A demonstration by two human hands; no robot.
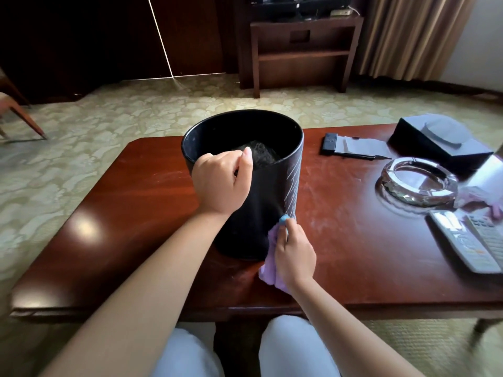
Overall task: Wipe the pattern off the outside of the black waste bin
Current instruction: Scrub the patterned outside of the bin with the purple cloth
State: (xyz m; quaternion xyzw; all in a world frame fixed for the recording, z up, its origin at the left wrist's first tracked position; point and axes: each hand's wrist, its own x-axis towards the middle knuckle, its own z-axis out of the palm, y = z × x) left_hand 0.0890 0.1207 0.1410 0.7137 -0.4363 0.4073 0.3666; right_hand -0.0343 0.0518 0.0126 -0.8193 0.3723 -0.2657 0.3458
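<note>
A black waste bin stands upright on the dark red wooden table. Pale scratchy lines of a pattern show on its right outer side. My left hand grips the near rim, thumb over the edge. My right hand holds a purple cloth with a blue corner against the lower right of the bin, near its base. Something dark and crumpled lies inside the bin.
On the right of the table lie a glass ashtray, two remote controls, a black tissue box, a notepad with a pen and another purple cloth. A wooden stand is beyond, on the carpet.
</note>
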